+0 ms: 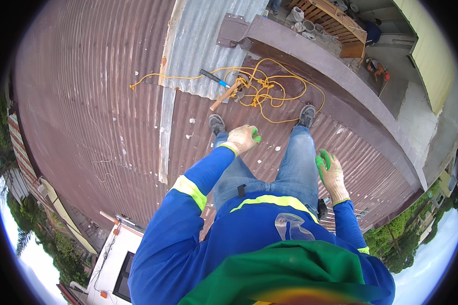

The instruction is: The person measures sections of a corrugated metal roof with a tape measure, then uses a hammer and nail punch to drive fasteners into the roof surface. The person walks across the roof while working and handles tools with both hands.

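Observation:
My left hand (pixel 244 139), in a white glove with green palm and fingertips, hangs over my left thigh. Its fingers are loosely curled and nothing shows in them. My right hand (pixel 332 170), gloved alike, is beside my right thigh, fingers bent but apart, holding nothing visible. Beyond my feet a yellow rope (pixel 305 92) lies in loose, tangled loops on the roof. Among its coils rest a wooden-handled hammer (pixel 221 100) and a tool with a black and blue handle (pixel 212 77); their heads are partly hidden by the rope. Both hands are apart from these things.
I stand on brown corrugated metal roofing (pixel 112 101). A grey galvanized sheet (pixel 203 46) adjoins it. A raised metal edge (pixel 336 66) curves along the right, with a drop beyond. Below are a wooden crate (pixel 336 20), buckets and a person (pixel 375 68).

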The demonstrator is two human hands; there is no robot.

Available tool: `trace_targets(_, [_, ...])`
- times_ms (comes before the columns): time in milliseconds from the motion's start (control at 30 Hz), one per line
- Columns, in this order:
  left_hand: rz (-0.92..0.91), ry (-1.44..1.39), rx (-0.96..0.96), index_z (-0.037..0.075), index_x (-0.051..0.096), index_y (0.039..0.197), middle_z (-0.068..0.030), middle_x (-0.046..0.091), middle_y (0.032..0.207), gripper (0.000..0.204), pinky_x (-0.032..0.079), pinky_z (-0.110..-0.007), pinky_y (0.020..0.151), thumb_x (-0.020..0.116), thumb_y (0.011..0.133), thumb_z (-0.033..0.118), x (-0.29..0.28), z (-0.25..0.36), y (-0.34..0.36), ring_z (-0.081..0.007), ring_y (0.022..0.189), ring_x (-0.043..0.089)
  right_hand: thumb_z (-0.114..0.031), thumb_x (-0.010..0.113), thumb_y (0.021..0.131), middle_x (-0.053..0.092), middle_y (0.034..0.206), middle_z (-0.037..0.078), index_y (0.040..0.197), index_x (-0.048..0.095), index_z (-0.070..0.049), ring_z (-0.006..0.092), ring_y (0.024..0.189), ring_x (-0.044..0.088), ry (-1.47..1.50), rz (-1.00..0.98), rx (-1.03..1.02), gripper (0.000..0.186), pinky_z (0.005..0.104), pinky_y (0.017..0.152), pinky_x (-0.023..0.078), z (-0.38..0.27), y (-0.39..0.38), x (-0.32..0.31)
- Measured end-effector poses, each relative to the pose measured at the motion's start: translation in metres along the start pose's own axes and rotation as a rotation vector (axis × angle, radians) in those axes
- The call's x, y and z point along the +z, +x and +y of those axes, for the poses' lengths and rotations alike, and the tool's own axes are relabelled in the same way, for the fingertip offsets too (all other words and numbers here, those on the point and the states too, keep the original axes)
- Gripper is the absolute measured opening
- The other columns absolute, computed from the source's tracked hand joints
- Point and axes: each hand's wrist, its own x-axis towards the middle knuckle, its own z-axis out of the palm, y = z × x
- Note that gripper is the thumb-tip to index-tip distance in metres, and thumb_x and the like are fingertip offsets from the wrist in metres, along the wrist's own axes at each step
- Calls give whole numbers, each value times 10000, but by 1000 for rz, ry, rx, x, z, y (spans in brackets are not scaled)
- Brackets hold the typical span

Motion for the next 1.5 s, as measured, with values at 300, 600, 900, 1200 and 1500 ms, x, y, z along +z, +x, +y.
trace_targets(300, [74,92,-543,186,512,1558,-151,583,1522,763,505,-530,1110,752,906,502,42,-267,176,-371,1338,621,-493,578,1044,680,1390,205,1441,616,-53,399,1305,624,-169,-544,-153,593,472,1102,486,-50,320,234])
trace_targets(600, [105,39,-462,145,622,1342,-179,750,1177,577,554,-536,972,753,887,474,113,-345,294,-389,1122,727,-348,626,1026,585,1487,218,1533,529,-101,422,1366,579,41,-146,-118,572,489,1131,481,-74,514,387])
trace_targets(900, [22,36,-159,118,672,1117,-169,756,982,352,556,-541,860,737,885,375,76,-341,223,-404,983,726,-509,690,1031,684,1351,109,1538,574,-129,226,1225,635,544,-595,44,644,353,985,515,-85,514,357])
trace_targets(1200, [39,110,-14,130,679,1127,-123,740,1026,352,546,-525,911,766,859,340,101,-352,250,-375,1031,711,-308,730,1038,681,1002,0,1284,669,-50,108,841,625,790,-574,176,362,315,722,524,-20,476,388])
trace_targets(1500, [363,27,294,159,507,1538,-151,660,1394,834,491,-548,1084,837,832,456,138,-248,304,-406,1271,629,-277,731,1027,714,1038,67,1342,644,-1,143,814,684,1025,-413,394,428,345,642,610,-43,452,367])
